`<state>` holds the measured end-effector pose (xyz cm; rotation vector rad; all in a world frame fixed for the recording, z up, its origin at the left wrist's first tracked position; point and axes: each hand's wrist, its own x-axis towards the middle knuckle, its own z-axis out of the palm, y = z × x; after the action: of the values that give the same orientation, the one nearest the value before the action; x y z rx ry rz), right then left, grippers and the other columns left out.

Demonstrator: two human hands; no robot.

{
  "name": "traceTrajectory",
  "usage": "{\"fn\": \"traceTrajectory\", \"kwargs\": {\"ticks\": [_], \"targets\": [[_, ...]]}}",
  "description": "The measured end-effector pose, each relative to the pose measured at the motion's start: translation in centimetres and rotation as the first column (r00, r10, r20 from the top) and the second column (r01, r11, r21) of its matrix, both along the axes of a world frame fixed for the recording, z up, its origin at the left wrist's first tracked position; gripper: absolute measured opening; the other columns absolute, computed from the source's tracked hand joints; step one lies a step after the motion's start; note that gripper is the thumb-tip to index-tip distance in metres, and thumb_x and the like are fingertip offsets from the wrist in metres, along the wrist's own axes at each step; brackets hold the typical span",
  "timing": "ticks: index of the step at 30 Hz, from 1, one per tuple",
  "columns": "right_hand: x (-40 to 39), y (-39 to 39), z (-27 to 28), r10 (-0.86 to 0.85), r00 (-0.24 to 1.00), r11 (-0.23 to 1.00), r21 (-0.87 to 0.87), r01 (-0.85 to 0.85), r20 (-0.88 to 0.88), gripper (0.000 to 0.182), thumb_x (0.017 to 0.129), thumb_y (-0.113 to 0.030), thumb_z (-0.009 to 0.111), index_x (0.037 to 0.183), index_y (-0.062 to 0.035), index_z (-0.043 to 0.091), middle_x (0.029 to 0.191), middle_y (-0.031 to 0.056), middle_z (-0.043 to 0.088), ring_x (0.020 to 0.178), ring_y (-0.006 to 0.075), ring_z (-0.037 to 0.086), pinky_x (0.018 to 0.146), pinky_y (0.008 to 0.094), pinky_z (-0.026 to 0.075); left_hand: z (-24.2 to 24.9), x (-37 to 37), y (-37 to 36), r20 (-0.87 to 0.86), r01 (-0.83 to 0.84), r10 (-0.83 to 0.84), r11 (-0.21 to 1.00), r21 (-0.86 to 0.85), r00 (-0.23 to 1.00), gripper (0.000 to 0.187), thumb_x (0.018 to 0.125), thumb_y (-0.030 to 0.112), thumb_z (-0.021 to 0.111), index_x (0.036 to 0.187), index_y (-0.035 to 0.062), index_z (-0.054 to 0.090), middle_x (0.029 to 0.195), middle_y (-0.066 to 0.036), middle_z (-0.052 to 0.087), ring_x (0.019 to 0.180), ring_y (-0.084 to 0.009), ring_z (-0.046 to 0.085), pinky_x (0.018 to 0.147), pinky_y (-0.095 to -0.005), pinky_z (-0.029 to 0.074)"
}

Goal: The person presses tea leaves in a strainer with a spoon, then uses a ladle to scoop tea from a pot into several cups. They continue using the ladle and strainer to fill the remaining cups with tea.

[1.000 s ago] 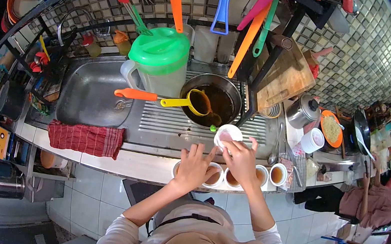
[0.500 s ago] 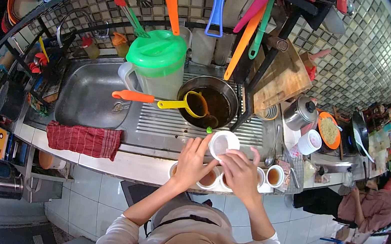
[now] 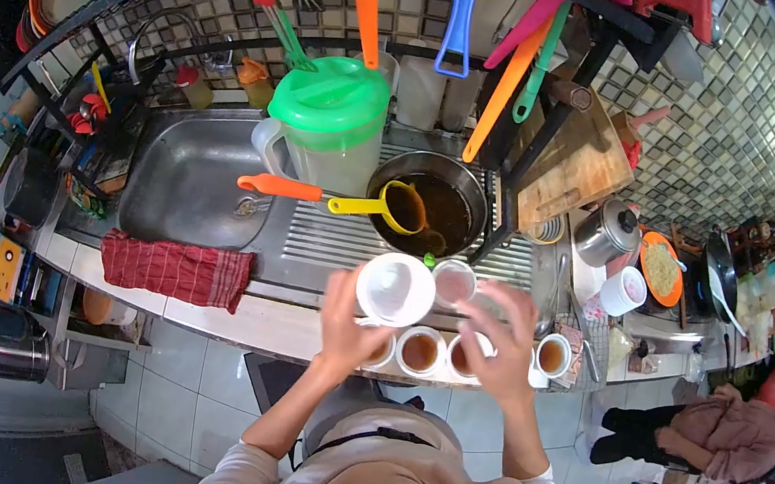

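My left hand (image 3: 347,324) grips a white plastic cup (image 3: 395,289) by its side, its mouth facing up toward me. Just right of it, a second, translucent cup (image 3: 454,282) is at the front of the ribbed drainboard. My right hand (image 3: 504,345) is spread with fingers apart beside that second cup; blur hides whether a fingertip touches it. Below my hands, a row of small white cups with brown liquid lines the counter edge, among them one cup (image 3: 419,351) between my wrists and another cup (image 3: 552,355) to the right.
Behind my hands stands a metal pot (image 3: 428,203) of dark liquid with a yellow strainer (image 3: 402,208) over it. A green-lidded pitcher (image 3: 329,128) is left of it. Stacked white cups (image 3: 624,291) stand at right. Utensils hang overhead. Another person (image 3: 720,432) is at far right.
My hands have moved apart. The left carries a white cup leftward, while the right has opened beside a second cup now visible separately. The whole view has shifted slightly.
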<state>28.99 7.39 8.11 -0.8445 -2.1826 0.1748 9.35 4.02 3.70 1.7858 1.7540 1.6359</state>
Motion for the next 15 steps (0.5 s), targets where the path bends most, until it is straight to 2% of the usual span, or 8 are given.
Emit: {"fn": "traceTrajectory", "kwargs": {"ticks": [2, 3, 4, 7, 8, 10, 14, 15], "targets": [[0.3, 1.0, 0.0, -0.186, 0.977, 0.965, -0.166, 0.201, 0.103, 0.03, 0.074, -0.019, 0.061, 0.103, -0.0141, 0.059, 0.109, 0.0059, 0.051, 0.102, 0.023, 0.048, 0.089, 0.0403, 0.03, -0.4, -2.1, -1.1, 0.026, -0.062, 0.063, 0.997, -0.037, 0.998, 0.066, 0.049, 0.007, 0.076, 0.108, -0.0011, 0.048, 0.089, -0.014, 0.05, 0.084, -0.0304, 0.048, 0.074, -0.0361, 0.04], [0.8, 1.6, -0.8, -0.18, 0.955, 0.952, -0.202, 0.23, 0.237, 0.035, 0.077, -0.024, 0.059, 0.109, -0.0113, 0.055, 0.112, 0.0072, 0.049, 0.101, 0.0242, 0.048, 0.088, 0.0403, 0.03, -0.5, -3.2, -1.6, 0.01, -0.117, 0.118, 0.992, -0.047, 0.993, 0.065, 0.05, 0.007, 0.076, 0.108, -0.0011, 0.048, 0.09, -0.014, 0.05, 0.084, -0.0304, 0.048, 0.073, -0.0362, 0.039], [1.0, 2.0, -1.6, -0.178, 0.955, 0.952, -0.203, 0.227, 0.236, 0.035, 0.077, -0.024, 0.059, 0.109, -0.0113, 0.055, 0.112, 0.0072, 0.049, 0.101, 0.0242, 0.048, 0.088, 0.0403, 0.03, -0.5, -4.2, -2.2, -0.008, -0.173, 0.172, 0.983, -0.056, 0.985, 0.064, 0.051, 0.008, 0.076, 0.107, -0.0011, 0.048, 0.091, -0.014, 0.05, 0.085, -0.0304, 0.048, 0.073, -0.0363, 0.039], [1.1, 2.7, -4.0, -0.201, 0.909, 0.91, -0.275, 0.312, 0.364, 0.042, 0.079, -0.035, 0.054, 0.113, -0.01, 0.051, 0.114, 0.0104, 0.05, 0.103, 0.0256, 0.048, 0.088, 0.0414, 0.03, -3.3, -6.9, -3.7, -0.059, -0.226, 0.221, 0.969, -0.104, 0.974, 0.061, 0.052, 0.009, 0.076, 0.106, -0.0013, 0.049, 0.089, -0.013, 0.049, 0.083, -0.0296, 0.047, 0.073, -0.0366, 0.039], [0.9, 2.9, -4.4, -0.198, 0.909, 0.91, -0.276, 0.31, 0.366, 0.042, 0.079, -0.035, 0.054, 0.113, -0.01, 0.051, 0.114, 0.0104, 0.05, 0.103, 0.0256, 0.048, 0.088, 0.0414, 0.03, -3.9, -7.4, -4.3, -0.057, -0.228, 0.223, 0.968, -0.107, 0.973, 0.061, 0.052, 0.009, 0.076, 0.106, -0.0013, 0.049, 0.089, -0.013, 0.049, 0.083, -0.0296, 0.047, 0.073, -0.0366, 0.039], [0.6, 2.9, -5.1, -0.204, 0.885, 0.905, -0.264, 0.334, 0.419, 0.041, 0.079, -0.033, 0.054, 0.113, -0.0092, 0.051, 0.113, 0.0103, 0.051, 0.102, 0.0267, 0.049, 0.085, 0.04, 0.033, -4.9, -8.0, -5.4, -0.023, -0.217, 0.218, 0.948, -0.232, 0.976, 0.06, 0.053, 0.011, 0.076, 0.106, -0.0012, 0.049, 0.086, -0.013, 0.048, 0.081, -0.0286, 0.047, 0.073, -0.0363, 0.038], [0.0, 3.2, -6.1, -0.213, 0.857, 0.895, -0.257, 0.363, 0.47, 0.041, 0.08, -0.034, 0.054, 0.111, -0.0079, 0.053, 0.113, 0.0104, 0.051, 0.101, 0.026, 0.05, 0.085, 0.0397, 0.033, -6.9, -8.4, -6.6, -0.012, -0.196, 0.201, 0.94, -0.278, 0.98, 0.057, 0.054, 0.011, 0.076, 0.103, -0.0009, 0.051, 0.087, -0.012, 0.048, 0.082, -0.0273, 0.046, 0.072, -0.0365, 0.038], [-0.2, 3.2, -5.8, -0.19, 0.86, 0.869, -0.327, 0.371, 0.474, 0.042, 0.08, -0.036, 0.053, 0.111, -0.0074, 0.053, 0.115, 0.011, 0.051, 0.103, 0.0268, 0.049, 0.087, 0.0462, 0.031, -7.1, -8.3, -6.8, 0.024, -0.191, 0.208, 0.933, -0.305, 0.978, 0.056, 0.053, 0.011, 0.076, 0.102, -0.0009, 0.051, 0.089, -0.012, 0.048, 0.083, -0.0279, 0.046, 0.073, -0.0369, 0.039]]}}
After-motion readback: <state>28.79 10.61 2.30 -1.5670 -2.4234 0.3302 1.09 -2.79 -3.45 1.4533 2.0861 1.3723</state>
